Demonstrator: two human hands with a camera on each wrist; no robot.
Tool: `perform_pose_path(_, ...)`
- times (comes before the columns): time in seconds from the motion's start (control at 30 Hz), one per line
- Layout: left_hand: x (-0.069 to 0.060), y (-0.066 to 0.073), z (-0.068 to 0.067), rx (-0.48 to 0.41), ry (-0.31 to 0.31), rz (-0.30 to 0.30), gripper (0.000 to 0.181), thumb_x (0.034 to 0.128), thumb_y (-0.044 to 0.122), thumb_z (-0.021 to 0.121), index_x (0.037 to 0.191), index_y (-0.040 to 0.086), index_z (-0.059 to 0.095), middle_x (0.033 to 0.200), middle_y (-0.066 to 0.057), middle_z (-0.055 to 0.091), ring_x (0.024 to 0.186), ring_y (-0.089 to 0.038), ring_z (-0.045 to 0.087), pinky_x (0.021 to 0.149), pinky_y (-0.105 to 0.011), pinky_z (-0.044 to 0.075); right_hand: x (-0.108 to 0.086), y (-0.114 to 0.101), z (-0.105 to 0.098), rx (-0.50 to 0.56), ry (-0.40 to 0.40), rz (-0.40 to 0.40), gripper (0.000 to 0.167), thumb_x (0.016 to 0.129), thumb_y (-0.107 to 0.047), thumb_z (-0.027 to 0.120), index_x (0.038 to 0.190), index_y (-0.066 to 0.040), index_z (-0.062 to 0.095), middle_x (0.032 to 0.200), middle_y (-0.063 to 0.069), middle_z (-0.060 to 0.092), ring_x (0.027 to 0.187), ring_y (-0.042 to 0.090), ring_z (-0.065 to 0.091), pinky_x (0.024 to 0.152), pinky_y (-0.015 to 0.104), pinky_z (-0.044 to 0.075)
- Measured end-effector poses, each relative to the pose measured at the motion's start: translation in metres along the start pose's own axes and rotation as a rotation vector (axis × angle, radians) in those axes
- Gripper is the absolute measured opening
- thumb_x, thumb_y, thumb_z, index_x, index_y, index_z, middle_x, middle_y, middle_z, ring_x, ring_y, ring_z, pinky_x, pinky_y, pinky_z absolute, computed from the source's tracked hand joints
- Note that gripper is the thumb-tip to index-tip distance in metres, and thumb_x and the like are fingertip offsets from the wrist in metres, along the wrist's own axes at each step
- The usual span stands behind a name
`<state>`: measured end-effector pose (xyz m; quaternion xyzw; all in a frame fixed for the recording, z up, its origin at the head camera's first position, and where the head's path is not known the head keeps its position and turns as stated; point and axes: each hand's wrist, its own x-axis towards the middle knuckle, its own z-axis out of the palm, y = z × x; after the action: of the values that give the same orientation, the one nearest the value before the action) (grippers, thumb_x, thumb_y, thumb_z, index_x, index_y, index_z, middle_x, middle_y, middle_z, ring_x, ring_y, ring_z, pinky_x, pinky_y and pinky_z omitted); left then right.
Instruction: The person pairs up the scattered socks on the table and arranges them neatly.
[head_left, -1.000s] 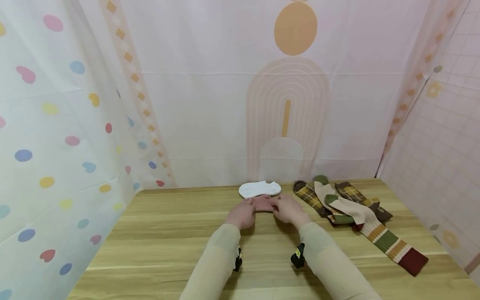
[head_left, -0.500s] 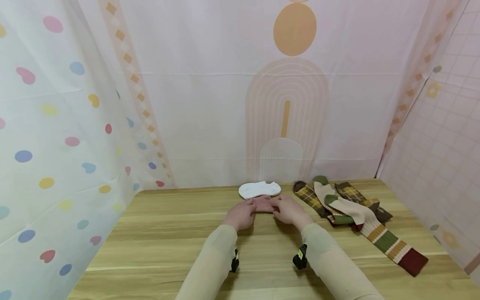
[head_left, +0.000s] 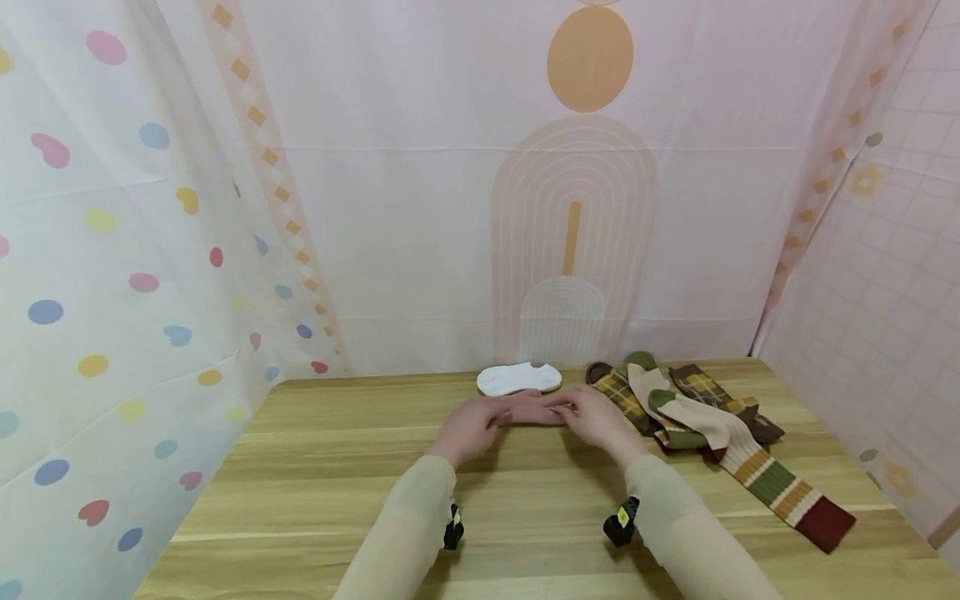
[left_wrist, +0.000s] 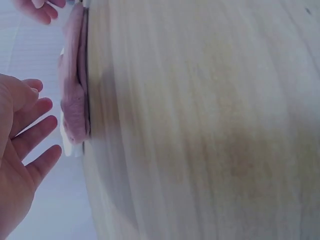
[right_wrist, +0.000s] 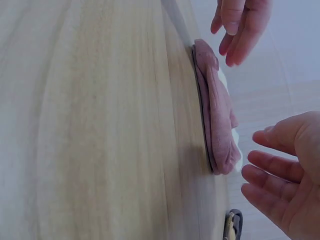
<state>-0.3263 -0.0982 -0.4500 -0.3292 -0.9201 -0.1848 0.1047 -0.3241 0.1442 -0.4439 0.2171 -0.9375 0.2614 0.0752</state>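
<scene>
A pair of dusty-pink socks (head_left: pixel 531 408), laid one on the other, lies flat near the back edge of the wooden table. Just behind it is a white low-cut sock (head_left: pixel 517 380). My left hand (head_left: pixel 470 429) hovers at the left end of the pink socks, fingers spread and apart from the cloth in the left wrist view. Over their right end is my right hand (head_left: pixel 598 419), its fingers loosely extended. In the right wrist view a gap shows between those fingers (right_wrist: pixel 272 165) and the pink socks (right_wrist: pixel 217 112). Neither hand holds anything.
To the right lie brown-and-yellow plaid socks (head_left: pixel 618 392) and cream socks with green heels and toes. One striped sock (head_left: pixel 772 483) stretches toward the front right, ending in a maroon cuff. A patterned curtain (head_left: pixel 405 250) stands behind the table (head_left: pixel 322 483).
Both hands have let go of the pink socks and moved apart, the left one leftward and the right one rightward. The socks stay in place.
</scene>
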Motion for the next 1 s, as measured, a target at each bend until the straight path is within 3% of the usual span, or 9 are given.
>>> perform_pose_path(0.1, -0.003, 0.001, -0.005, -0.024, 0.004, -0.036, 0.026, 0.0976, 0.008, 0.060, 0.122, 0.005, 0.069, 0.118, -0.011, 0.069, 0.112, -0.031, 0.062, 0.097, -0.046, 0.048, -0.004, -0.001, -0.003, 0.018, 0.020, -0.003, 0.023, 0.098, -0.011, 0.061, 0.115, -0.017, 0.075, 0.120, 0.013, 0.066, 0.115, 0.034, 0.058, 0.096, 0.053, 0.046)
perform_pose_path(0.3, -0.009, 0.001, -0.011, -0.009, 0.027, -0.043, 0.029, 0.0976, 0.010, 0.062, 0.125, 0.004, 0.067, 0.113, -0.012, 0.070, 0.108, -0.031, 0.063, 0.095, -0.047, 0.049, -0.013, -0.002, -0.008, 0.028, 0.071, -0.041, 0.022, 0.098, -0.012, 0.062, 0.115, -0.017, 0.075, 0.118, 0.009, 0.068, 0.112, 0.033, 0.060, 0.094, 0.053, 0.047)
perform_pose_path(0.57, -0.015, 0.002, -0.015, -0.022, 0.048, -0.062, 0.033, 0.0943, 0.007, 0.064, 0.127, 0.004, 0.065, 0.115, -0.013, 0.068, 0.110, -0.033, 0.062, 0.096, -0.048, 0.048, -0.024, -0.002, -0.013, -0.005, 0.095, 0.009, 0.022, 0.097, -0.021, 0.065, 0.114, -0.010, 0.073, 0.107, 0.007, 0.070, 0.100, 0.028, 0.064, 0.085, 0.048, 0.052)
perform_pose_path(0.77, -0.017, 0.005, -0.017, -0.057, 0.052, -0.097, 0.035, 0.0945, 0.010, 0.066, 0.129, 0.004, 0.064, 0.121, -0.014, 0.066, 0.115, -0.034, 0.060, 0.099, -0.049, 0.046, -0.034, 0.001, -0.021, -0.013, 0.104, 0.016, 0.023, 0.096, -0.018, 0.067, 0.114, -0.005, 0.071, 0.110, 0.010, 0.069, 0.100, 0.030, 0.064, 0.086, 0.048, 0.052)
perform_pose_path(1.0, -0.016, 0.009, -0.014, -0.105, 0.090, -0.057, 0.036, 0.0927, 0.009, 0.068, 0.128, 0.001, 0.064, 0.119, -0.016, 0.067, 0.113, -0.035, 0.061, 0.098, -0.050, 0.046, -0.045, 0.005, -0.030, -0.005, 0.112, 0.009, 0.026, 0.093, -0.010, 0.067, 0.118, -0.003, 0.069, 0.115, 0.013, 0.068, 0.104, 0.033, 0.064, 0.088, 0.050, 0.051)
